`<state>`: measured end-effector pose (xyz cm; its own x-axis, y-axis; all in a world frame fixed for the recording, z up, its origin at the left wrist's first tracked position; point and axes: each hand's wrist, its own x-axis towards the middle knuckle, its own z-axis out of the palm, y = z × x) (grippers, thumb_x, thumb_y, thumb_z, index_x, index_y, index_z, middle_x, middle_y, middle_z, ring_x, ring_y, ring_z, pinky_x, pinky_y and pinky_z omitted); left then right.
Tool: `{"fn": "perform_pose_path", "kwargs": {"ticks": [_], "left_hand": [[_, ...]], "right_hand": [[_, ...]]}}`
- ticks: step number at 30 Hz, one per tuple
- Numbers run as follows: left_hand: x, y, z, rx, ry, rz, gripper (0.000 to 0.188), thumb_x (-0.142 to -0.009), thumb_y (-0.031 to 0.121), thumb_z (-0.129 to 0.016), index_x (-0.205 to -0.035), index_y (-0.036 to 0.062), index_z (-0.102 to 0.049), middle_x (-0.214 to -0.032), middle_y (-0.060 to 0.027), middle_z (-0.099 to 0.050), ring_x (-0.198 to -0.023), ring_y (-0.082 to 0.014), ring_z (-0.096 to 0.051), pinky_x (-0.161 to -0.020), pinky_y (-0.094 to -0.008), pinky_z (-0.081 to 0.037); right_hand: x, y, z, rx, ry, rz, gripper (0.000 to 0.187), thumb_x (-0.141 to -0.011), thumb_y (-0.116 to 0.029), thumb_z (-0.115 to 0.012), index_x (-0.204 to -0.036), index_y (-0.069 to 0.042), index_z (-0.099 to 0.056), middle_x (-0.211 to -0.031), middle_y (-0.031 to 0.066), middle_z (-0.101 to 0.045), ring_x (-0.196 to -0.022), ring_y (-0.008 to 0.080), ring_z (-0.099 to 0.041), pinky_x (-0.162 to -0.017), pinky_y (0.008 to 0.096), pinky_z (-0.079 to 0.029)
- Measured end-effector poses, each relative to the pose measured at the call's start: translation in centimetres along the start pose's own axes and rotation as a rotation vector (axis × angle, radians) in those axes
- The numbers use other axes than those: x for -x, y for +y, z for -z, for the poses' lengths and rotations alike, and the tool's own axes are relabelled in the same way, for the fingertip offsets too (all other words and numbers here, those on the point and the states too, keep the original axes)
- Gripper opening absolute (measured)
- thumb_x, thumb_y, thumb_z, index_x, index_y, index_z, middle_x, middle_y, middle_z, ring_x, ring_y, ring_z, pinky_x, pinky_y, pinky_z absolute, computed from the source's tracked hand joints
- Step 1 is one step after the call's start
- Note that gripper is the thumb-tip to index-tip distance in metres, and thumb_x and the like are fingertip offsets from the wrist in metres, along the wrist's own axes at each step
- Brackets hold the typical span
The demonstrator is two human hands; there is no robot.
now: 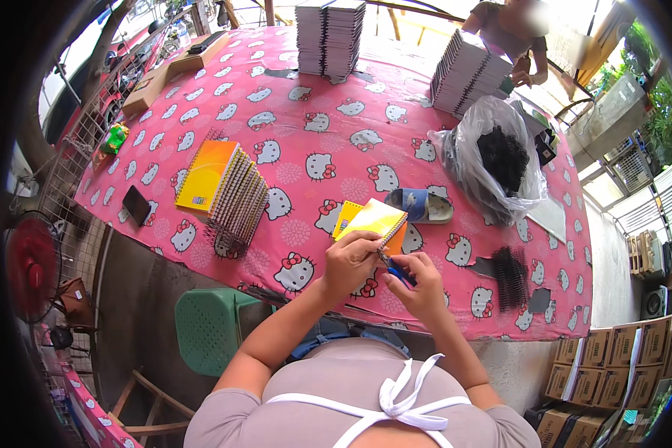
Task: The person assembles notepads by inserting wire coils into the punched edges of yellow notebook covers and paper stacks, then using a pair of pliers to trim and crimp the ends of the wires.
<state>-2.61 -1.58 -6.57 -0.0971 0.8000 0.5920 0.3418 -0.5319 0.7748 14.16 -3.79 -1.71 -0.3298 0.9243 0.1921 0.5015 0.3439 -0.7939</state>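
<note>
My left hand [352,263] is closed on a yellow and white spiral notebook [375,216], gripping it near the lower end of its wire binding. In my right hand [421,285] is a blue-handled hand tool that looks like pliers [400,272], its metal tip up against the end of the coil. The tip itself is partly hidden by my fingers. Beneath the held notebook, another yellow notebook [345,219] shows on the table. To the left stands a leaning stack of yellow spiral notebooks [215,179]. A blue slipper [421,205] lies just beyond my right hand.
The pink-covered table [295,231] bears a phone [136,204], a plastic bag of black coils [504,160], loose black coils [511,278], and tall notebook stacks [328,41] at the back. Another person [511,37] stands far right. A green stool [209,328] is at my left.
</note>
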Motion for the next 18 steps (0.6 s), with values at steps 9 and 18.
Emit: {"fn": "perform_pose_path", "kwargs": {"ticks": [9, 18], "left_hand": [[0.5, -0.6, 0.6, 0.033, 0.022, -0.112, 0.021, -0.068, -0.005, -0.074, -0.087, 0.0028, -0.069, -0.094, -0.0114, -0.068, -0.081, -0.0223, -0.067, -0.071, -0.0296, -0.055], [-2.4, 2.7, 5.0, -0.063, 0.059, -0.244, 0.024, -0.066, 0.0, -0.076, -0.089, 0.0055, -0.069, -0.086, -0.0083, -0.064, -0.079, -0.0225, -0.061, -0.069, -0.0335, -0.048]], "right_hand": [[3.0, 6.8, -1.5, -0.451, -0.184, -0.35, 0.03, -0.086, -0.02, -0.066, -0.106, 0.001, -0.061, -0.101, 0.0107, -0.062, -0.089, 0.0215, -0.061, -0.076, 0.0342, -0.049], [-5.1, -3.7, -1.0, 0.295, 0.214, 0.532, 0.061, -0.07, -0.006, -0.073, -0.126, -0.007, -0.05, -0.112, 0.0151, -0.055, -0.103, 0.0364, -0.053, -0.095, 0.0493, -0.038]]}}
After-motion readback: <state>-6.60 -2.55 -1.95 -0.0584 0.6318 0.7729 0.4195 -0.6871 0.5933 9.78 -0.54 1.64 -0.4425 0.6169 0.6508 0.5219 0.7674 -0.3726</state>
